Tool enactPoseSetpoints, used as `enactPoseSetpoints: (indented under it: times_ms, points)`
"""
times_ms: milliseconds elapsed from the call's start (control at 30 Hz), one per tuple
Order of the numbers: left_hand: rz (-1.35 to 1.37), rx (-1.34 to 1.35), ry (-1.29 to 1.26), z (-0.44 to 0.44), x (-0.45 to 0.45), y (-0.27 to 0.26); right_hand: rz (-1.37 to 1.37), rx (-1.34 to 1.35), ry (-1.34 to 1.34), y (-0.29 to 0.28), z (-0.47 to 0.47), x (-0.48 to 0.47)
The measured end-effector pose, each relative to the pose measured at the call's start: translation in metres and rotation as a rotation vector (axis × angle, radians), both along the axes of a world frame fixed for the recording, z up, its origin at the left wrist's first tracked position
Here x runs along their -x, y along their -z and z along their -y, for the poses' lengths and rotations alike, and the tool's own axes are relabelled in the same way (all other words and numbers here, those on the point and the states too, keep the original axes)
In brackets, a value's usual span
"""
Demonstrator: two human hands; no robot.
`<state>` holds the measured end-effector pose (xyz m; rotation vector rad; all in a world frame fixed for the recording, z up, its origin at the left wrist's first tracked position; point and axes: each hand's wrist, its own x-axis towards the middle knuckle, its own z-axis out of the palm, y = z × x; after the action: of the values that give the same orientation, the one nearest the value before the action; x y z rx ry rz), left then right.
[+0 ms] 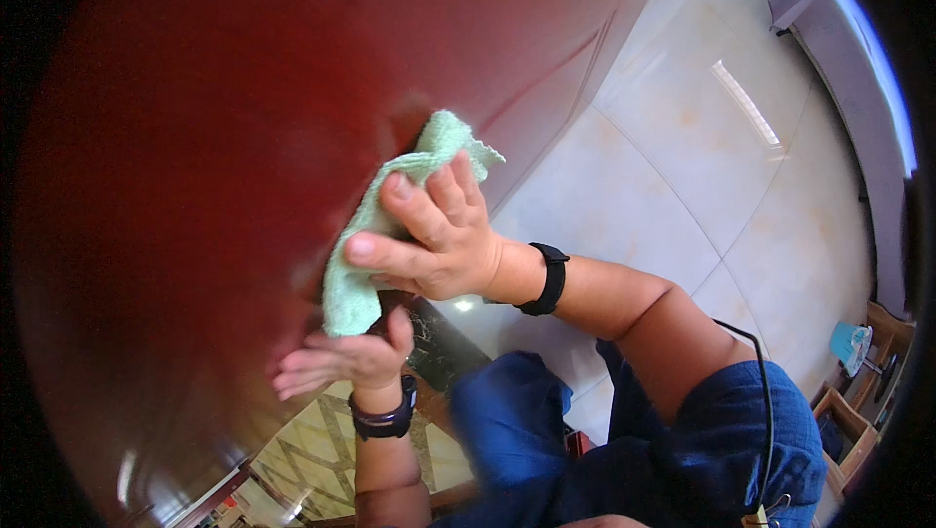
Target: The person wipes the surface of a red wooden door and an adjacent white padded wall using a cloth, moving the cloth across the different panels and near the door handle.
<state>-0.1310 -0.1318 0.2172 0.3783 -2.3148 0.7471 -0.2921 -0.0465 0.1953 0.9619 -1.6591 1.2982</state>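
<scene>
A light green towelling cloth (pixel 355 301) lies bunched against a large, glossy dark red panel (pixel 241 104) that looks like a door. With fingers spread, my right hand (pixel 442 239) presses the cloth to that surface; a black band circles the wrist. Below the cloth's lower end is my left hand (pixel 347 363), slightly blurred, palm turned toward the panel and thumb raised. It seems to hold nothing, and whether it touches the panel or the cloth edge I cannot tell. A dark watch (pixel 384 411) is on the left wrist.
Pale glossy floor tiles (pixel 658 184) extend to the right of the panel's edge. A dark marble strip (pixel 446 345) borders patterned tiles (pixel 314 447) at lower left. Cloth-covered furniture (pixel 841 67) stands far right, and a blue lamp (pixel 850 347) sits near wooden drawers (pixel 844 433).
</scene>
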Motion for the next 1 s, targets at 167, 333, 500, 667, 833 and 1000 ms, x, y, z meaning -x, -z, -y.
enactPoseSetpoints:
  times_ms: [167,333,500,667,833,1000]
  points:
    - [0.181,-0.254,-0.006,-0.038,-0.059,0.063,0.185,-0.117,-0.077,0.019,-0.033,-0.048]
    - [0.215,-0.750,0.161,-0.085,-0.054,-0.017,0.120,-0.148,-0.082,-0.003,-0.020,-0.047]
    - [-0.094,-0.619,0.326,-0.067,-0.030,-0.091,-0.085,-0.229,-0.077,-0.047,-0.008,-0.028]
    - [-0.160,-0.477,0.385,-0.053,-0.007,-0.166,-0.116,-0.311,-0.056,-0.122,-0.012,0.015]
    - [-0.117,-0.375,0.358,-0.048,0.006,-0.225,-0.041,-0.189,-0.058,-0.229,-0.022,0.068]
    - [-0.075,-0.439,0.225,-0.038,0.043,-0.270,-0.036,-0.070,0.010,-0.307,-0.021,0.120]
